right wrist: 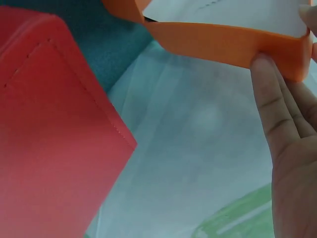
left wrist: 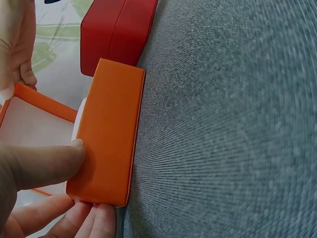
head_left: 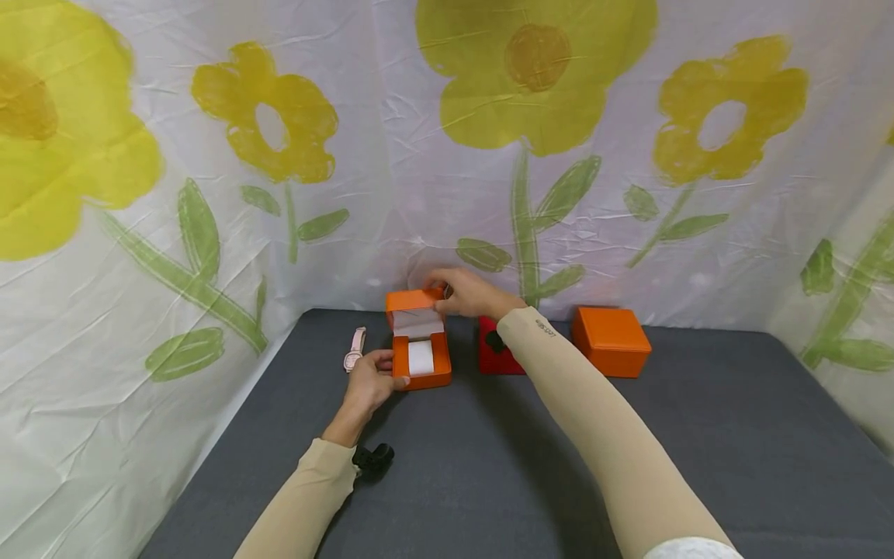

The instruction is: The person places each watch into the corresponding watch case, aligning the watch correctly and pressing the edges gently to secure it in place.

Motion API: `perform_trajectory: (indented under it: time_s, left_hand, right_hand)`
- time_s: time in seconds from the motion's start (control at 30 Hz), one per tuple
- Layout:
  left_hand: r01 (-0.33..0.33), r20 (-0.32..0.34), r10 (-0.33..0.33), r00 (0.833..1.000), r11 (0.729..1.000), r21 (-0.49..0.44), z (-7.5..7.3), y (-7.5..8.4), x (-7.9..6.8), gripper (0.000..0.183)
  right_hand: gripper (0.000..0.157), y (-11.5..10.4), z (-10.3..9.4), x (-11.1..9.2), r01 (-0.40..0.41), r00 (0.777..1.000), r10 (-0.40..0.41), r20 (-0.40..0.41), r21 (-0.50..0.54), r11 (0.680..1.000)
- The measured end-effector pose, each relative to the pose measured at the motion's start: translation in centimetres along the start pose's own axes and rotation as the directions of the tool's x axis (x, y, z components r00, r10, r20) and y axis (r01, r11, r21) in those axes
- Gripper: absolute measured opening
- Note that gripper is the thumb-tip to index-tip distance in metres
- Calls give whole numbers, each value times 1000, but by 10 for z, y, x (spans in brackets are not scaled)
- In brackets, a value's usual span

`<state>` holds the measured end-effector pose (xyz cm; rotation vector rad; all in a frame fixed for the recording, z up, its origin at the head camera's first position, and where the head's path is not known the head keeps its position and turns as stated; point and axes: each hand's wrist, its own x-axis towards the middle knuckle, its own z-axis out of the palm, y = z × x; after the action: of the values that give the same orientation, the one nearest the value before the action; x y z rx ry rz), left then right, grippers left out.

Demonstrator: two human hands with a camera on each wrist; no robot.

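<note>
An orange watch box [head_left: 429, 382] stands on the table with its lid [head_left: 407, 300] raised and a white cushion [head_left: 421, 357] inside. My left hand [head_left: 368, 386] grips the base at its left side. In the left wrist view the thumb [left wrist: 54, 161] lies on the orange front, the other fingers curled against the end. Up at the lid's right side, my right hand [head_left: 475, 292] pinches the edge; the right wrist view shows fingers [right wrist: 272, 99] on the outer orange wall. A pink watch [head_left: 355, 349] lies left of the box, near my left fingers.
A red box [head_left: 492, 363] is right of the open box, partly hidden by my right forearm; it also shows in the right wrist view. Farther right sits a closed orange box [head_left: 611, 341]. A flowered white curtain [head_left: 391, 210] hangs behind the grey table [head_left: 433, 481].
</note>
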<state>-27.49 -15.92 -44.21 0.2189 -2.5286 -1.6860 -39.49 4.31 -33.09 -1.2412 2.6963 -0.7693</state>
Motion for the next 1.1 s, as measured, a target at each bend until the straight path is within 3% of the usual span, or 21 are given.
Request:
perform_trajectory:
  time_s: [0.17, 0.4, 0.67, 0.87, 1.1]
  left_hand:
    - [6, -10, -5, 1000, 1000, 18, 0, 0, -1, 60]
    - [17, -3, -17, 1000, 1000, 17, 1, 0, -1, 61]
    - [10, 5, -10, 1000, 1000, -8, -1, 0, 1, 60]
    - [15, -3, -15, 1000, 999, 33, -2, 1, 2, 61]
    - [-3, 31, 0, 1000, 994, 109, -5, 4, 3, 65]
  right_hand:
    - [34, 3, 1, 3, -10, 999, 10, -32, 2, 1000]
    - [35, 10, 5, 6, -93, 993, 100, -69, 98, 991]
    - [37, 4, 9, 5, -115, 986, 127, -108, 115, 987]
    - [49, 6, 15, -3, -141, 978, 159, -136, 132, 981]
    - [57, 9, 22, -18, -131, 963, 158, -220, 132, 983]
